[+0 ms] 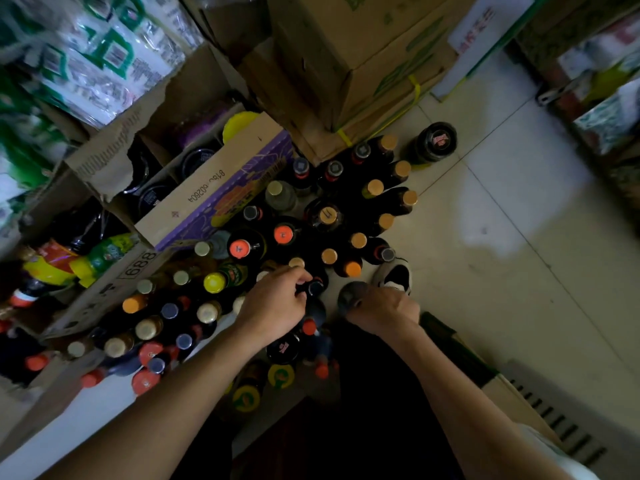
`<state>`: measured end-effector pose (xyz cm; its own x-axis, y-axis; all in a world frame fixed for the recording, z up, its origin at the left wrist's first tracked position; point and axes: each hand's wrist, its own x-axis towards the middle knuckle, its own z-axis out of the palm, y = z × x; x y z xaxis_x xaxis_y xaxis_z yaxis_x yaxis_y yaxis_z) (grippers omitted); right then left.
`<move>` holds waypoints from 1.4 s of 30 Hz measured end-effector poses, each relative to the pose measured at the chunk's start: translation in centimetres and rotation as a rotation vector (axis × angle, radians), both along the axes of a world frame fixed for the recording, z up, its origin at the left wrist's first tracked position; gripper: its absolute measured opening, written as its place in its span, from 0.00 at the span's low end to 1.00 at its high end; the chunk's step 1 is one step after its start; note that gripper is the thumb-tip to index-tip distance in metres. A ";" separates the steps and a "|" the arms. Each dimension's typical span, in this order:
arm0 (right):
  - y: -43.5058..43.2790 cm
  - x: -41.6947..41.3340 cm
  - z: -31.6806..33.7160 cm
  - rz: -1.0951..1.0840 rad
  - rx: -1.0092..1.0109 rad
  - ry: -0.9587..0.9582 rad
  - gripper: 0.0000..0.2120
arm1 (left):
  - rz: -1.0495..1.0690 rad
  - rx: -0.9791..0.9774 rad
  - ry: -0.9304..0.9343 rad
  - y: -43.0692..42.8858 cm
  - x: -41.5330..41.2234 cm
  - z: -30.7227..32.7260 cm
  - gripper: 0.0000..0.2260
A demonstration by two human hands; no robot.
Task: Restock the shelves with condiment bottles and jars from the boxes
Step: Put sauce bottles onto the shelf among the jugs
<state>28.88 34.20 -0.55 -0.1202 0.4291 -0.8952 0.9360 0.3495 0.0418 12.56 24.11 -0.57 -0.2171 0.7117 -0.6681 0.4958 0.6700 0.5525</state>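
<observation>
Two hands reach down into a crowd of condiment bottles [375, 187] that stand on the tiled floor [502, 237], every long axis vertical and every cap pointing straight up at the camera. The left grip [277, 299] is clenched round the neck of a black-capped bottle [315, 288] at the near middle of the crowd, which stands upright like its neighbours. Just beside it, the right grip [384, 306] curls over a round-topped bottle [350, 294], also upright; the dim light hides its label. Two bottles with orange-red caps [239, 247] stand side by side just beyond the left grip, and one yellow cap [214, 282] shows to its left. One dark jar [436, 140] stands alone, apart from the crowd, on the far side. One purple-printed box [214, 188] with open flaps touches the crowd's left edge and holds more dark lids. One taped carton [363, 64] rises behind. One white-and-black shoe [394, 275] rests beside the right grip.
</observation>
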 end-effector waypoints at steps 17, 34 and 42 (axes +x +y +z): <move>14.1 -6.4 15.3 -0.697 -0.504 0.692 0.26 | 0.189 -0.148 -0.994 8.2 -9.9 11.3 0.41; -11.2 -3.2 -8.4 -0.481 -0.097 0.137 0.18 | 0.609 0.110 -0.975 2.0 -12.2 5.7 0.11; -11.8 -3.9 -11.9 -0.114 -0.001 0.070 0.23 | 0.590 0.104 -0.988 0.0 -12.0 4.9 0.11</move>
